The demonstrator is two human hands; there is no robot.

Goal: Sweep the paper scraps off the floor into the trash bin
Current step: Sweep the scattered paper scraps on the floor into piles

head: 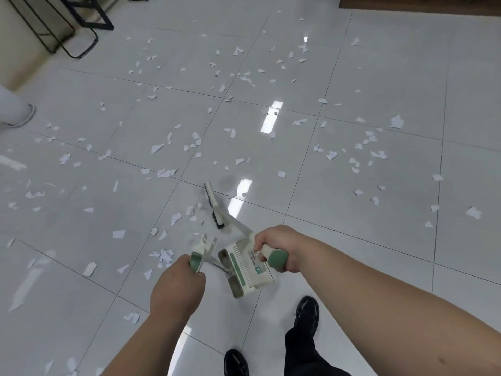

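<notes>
Paper scraps litter the floor around the broom, dustpan just behind it.

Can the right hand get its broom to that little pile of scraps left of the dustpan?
Probably yes: the right hand grips the broom, whose brush lies near the pile, with only tile and stray scraps between.

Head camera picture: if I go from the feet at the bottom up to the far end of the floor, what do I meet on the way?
First the nearest black shoe → other black shoe → dustpan → broom → black metal frame legs, far off at the top left.
</notes>
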